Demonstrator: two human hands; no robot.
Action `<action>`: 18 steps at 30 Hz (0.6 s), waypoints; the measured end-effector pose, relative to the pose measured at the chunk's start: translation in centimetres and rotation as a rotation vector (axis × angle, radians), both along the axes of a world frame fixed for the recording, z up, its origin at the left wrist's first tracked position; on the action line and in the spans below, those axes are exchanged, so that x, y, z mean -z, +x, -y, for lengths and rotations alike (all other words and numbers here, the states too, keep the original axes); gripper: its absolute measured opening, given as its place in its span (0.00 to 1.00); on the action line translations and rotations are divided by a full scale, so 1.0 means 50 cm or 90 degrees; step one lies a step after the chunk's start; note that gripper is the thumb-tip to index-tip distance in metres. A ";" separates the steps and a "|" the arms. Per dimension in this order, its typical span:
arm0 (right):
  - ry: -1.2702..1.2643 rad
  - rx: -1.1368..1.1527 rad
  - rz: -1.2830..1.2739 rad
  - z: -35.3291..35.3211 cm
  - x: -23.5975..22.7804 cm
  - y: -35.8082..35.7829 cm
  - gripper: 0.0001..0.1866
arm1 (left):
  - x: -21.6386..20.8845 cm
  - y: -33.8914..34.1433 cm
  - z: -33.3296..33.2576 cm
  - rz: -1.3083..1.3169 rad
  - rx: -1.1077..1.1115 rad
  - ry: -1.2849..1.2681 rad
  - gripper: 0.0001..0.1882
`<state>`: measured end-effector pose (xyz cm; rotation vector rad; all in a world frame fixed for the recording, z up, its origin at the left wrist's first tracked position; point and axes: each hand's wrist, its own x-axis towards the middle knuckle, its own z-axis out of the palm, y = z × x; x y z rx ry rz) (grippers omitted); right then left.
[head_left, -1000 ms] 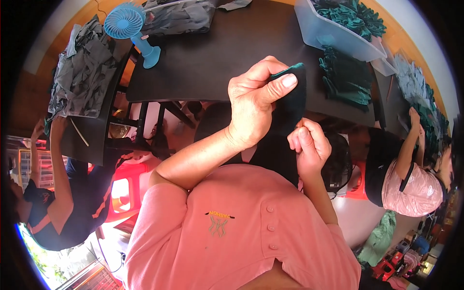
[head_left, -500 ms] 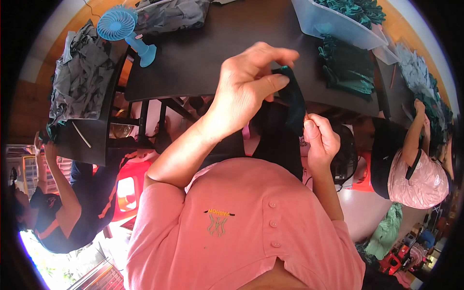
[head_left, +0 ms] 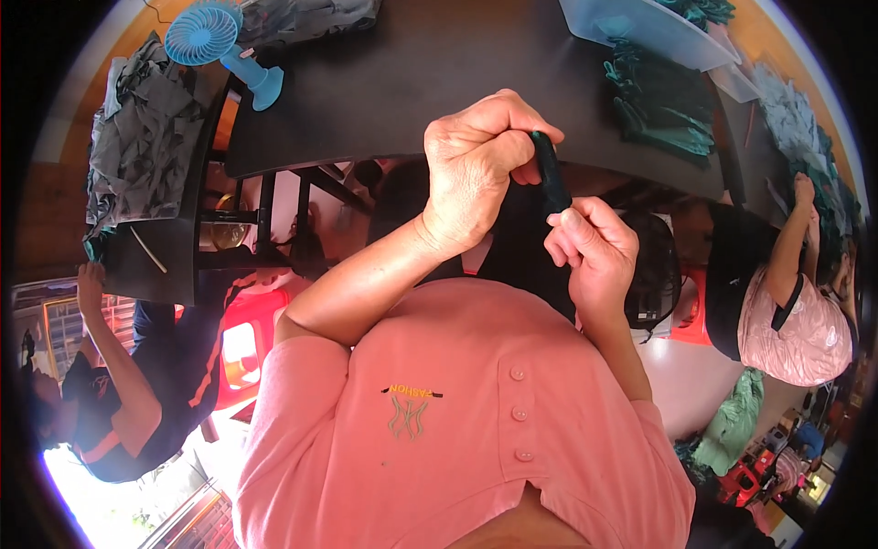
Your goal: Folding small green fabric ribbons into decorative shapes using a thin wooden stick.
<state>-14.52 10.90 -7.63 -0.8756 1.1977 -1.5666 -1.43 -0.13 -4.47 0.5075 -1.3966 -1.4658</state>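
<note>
A dark green strip of fabric (head_left: 551, 174), narrow and seemingly folded or rolled lengthwise, stretches between my two hands in front of the table's near edge. My left hand (head_left: 476, 165) pinches its upper end between thumb and fingers. At the lower end, my right hand (head_left: 599, 252) is closed, with thumb and forefinger on the strip. A stack of dark green cloth pieces (head_left: 658, 105) lies on the table to the right of my hands.
The dark table (head_left: 366, 101) spans the view ahead. At its right stands a translucent bin (head_left: 631, 27) of green cloth. A blue fan (head_left: 206, 37) and grey cloth pieces (head_left: 146, 137) are at left. One co-worker (head_left: 128, 393) works at left, another (head_left: 791, 320) at right.
The strip has gone from broad and hanging to narrow and drawn between my hands. My left hand's fingers have closed in, and my right hand has moved slightly up.
</note>
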 end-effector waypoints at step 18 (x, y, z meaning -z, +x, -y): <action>-0.090 -0.017 0.000 -0.011 0.006 0.003 0.05 | 0.032 -0.016 -0.008 -0.081 -0.073 -0.191 0.09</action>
